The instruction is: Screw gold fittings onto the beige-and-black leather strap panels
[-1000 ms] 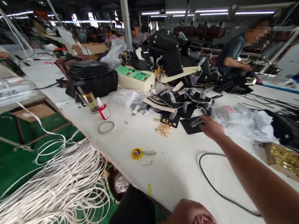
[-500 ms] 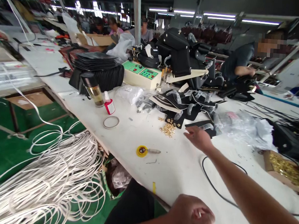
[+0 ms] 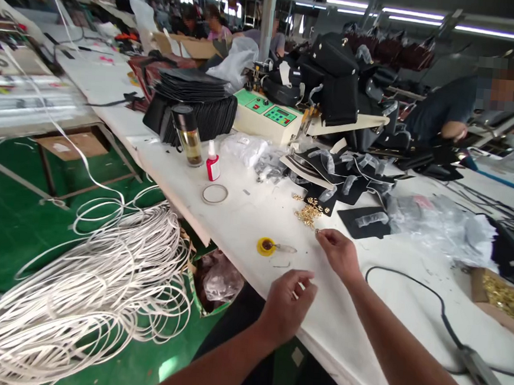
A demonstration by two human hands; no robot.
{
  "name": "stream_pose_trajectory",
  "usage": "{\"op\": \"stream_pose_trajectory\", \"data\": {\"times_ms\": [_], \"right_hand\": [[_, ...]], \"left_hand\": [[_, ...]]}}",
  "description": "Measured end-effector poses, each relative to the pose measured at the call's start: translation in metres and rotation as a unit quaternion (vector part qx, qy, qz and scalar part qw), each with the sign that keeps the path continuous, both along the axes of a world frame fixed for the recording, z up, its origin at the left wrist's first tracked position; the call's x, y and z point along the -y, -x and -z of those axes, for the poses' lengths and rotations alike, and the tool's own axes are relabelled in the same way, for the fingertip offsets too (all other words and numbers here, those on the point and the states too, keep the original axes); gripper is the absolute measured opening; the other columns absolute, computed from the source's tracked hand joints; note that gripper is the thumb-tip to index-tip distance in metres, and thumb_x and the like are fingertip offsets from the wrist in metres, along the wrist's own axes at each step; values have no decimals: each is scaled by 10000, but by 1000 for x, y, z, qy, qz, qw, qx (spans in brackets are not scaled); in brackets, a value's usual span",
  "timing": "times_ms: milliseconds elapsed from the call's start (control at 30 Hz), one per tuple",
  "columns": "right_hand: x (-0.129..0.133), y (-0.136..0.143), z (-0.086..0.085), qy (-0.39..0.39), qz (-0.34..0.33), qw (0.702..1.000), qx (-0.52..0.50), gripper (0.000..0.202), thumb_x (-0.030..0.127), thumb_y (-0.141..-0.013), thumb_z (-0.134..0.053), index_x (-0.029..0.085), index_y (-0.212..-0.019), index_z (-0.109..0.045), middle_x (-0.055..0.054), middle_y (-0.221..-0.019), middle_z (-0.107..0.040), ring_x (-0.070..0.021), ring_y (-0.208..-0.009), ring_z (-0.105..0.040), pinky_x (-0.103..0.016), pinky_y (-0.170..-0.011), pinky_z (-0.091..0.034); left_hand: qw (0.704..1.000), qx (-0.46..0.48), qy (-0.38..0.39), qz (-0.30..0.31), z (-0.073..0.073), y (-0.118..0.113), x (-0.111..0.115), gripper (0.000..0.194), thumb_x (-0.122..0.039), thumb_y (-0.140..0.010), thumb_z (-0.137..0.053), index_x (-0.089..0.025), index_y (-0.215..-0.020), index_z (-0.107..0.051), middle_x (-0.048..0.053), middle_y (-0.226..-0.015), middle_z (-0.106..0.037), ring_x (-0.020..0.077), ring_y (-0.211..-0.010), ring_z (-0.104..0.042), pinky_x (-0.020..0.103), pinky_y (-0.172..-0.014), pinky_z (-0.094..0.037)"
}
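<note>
My right hand [image 3: 339,253] is over the white table [image 3: 254,222], its thumb and index finger pinched on a small gold piece [image 3: 318,232] beside the pile of gold hardware [image 3: 309,213]. My left hand [image 3: 287,304] hovers above the table's front edge, fingers loosely curled and apart, with nothing visible in it. Between the hands and the pile, a yellow round dish [image 3: 266,246] with a thin tool [image 3: 285,249] across its rim lies on the table. Black pieces with plastic-wrapped parts [image 3: 366,220] lie behind the right hand.
A red bottle [image 3: 213,166], a jar [image 3: 189,143] and a ring [image 3: 215,194] stand or lie at the left. Behind are stacked black pieces [image 3: 193,104] and a control box [image 3: 267,119]. A cable tool [image 3: 487,377] lies at right. A person [image 3: 445,112] works beyond.
The camera view has shifted. My right hand has drawn back from the black pieces and is pinched by the gold pile. My left hand has risen forward and its fingers have loosened.
</note>
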State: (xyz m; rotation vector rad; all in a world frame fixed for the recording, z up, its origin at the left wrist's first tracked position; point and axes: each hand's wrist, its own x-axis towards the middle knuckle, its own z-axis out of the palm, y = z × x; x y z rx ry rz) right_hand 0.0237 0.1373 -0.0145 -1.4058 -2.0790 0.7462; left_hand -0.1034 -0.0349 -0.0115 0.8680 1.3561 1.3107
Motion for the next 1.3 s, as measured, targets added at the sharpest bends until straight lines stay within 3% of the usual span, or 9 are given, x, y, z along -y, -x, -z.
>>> {"op": "stream_pose_trajectory", "data": {"times_ms": [67,167,300,600,733,867,1000,1100,1300], "right_hand": [[44,6,-9,-3,-9,997,-70,324,508,-974,-607,204,-959,-720,-66,-907,-756,-191,-734,-666,-306,-701,-528],[99,18,-21,-56,-64,991,-104,167,391,-955,-681,240,-908,-734,-57,-886,-743,-198,-766,-671,-327,-731,-537],[133,32,-28,-39,-101,987,-117,111,318,-962,-670,268,-914,-757,-50,-871,-746,-203,-780,-683,-340,-718,-552],[140,47,-24,-15,-99,981,-166,94,298,-927,-687,271,-884,-766,-37,-841,-744,-183,-716,-656,-330,-698,-553],[135,48,-26,113,-107,969,-191,138,373,-902,-730,246,-867,-774,-32,-856,-751,-178,-738,-654,-306,-702,-537],[131,46,-27,235,-118,939,-222,249,446,-910,-727,202,-893,-771,-45,-868,-753,-187,-781,-668,-302,-740,-539],[130,44,-26,189,-102,951,-221,223,416,-897,-730,205,-831,-764,-42,-865,-754,-180,-776,-667,-289,-722,-538],[130,42,-25,152,-122,958,-212,179,357,-924,-712,214,-833,-766,-36,-860,-755,-167,-760,-674,-274,-699,-542],[132,35,-16,-50,-166,963,-205,108,224,-977,-669,224,-966,-776,-42,-846,-757,-166,-755,-699,-285,-665,-562]], "left_hand": [[997,63,26,-26,-1,11,3,527,-551,-888,-695,-130,-1206,-705,13,-750,-658,114,-558,-571,210,-476,-476],[992,110,40,-45,-4,30,10,577,-592,-857,-740,-109,-1171,-699,10,-712,-653,121,-548,-604,207,-454,-516],[991,124,20,-55,-5,48,22,535,-534,-801,-828,-119,-1125,-733,60,-848,-731,173,-696,-703,236,-518,-593],[992,100,24,-77,-4,58,35,474,-498,-812,-834,-126,-1100,-775,63,-851,-760,176,-729,-713,217,-527,-593],[996,44,-17,-70,-7,67,36,472,-435,-841,-822,-171,-1226,-758,88,-1096,-774,180,-823,-729,249,-612,-644],[999,13,-9,-34,-11,74,36,405,-431,-884,-782,-154,-1179,-781,84,-1000,-777,186,-820,-736,255,-639,-647],[998,39,11,-50,-12,74,34,523,-403,-812,-848,-153,-1260,-742,75,-1005,-761,164,-783,-709,232,-586,-628],[998,20,11,-54,-14,71,33,441,-418,-822,-839,-149,-1165,-775,67,-973,-754,161,-793,-711,233,-610,-636],[996,19,60,-61,-17,68,33,476,-513,-785,-855,-140,-1076,-793,48,-814,-758,169,-715,-715,238,-562,-627]]}}
